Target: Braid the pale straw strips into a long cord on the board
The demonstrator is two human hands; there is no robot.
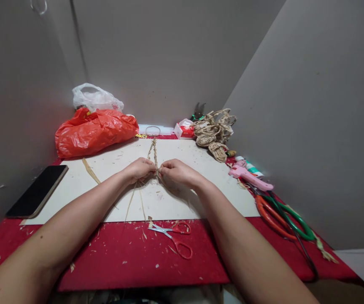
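Note:
A thin twisted straw cord (pixel 155 151) runs away from me over the white board (pixel 128 148), folded at its far end. My left hand (pixel 141 169) pinches the cord's near end, fingers closed. Close beside it on the right, my right hand (pixel 176 172) pinches the same cord between thumb and finger. Loose straw strands (pixel 141 198) trail toward me from under the left hand. Nearer to me lie scissors with red handles (pixel 182 244), blades apart, on the red cloth.
Left stand an orange plastic bag (pixel 96 131) and a phone (pixel 38 191). A bundle of braided cord (pixel 211 131) sits back right. A pink glue gun (pixel 249 176) and tools with orange and green handles (pixel 276 215) line the right edge. Straw scraps litter the red cloth (pixel 121 257).

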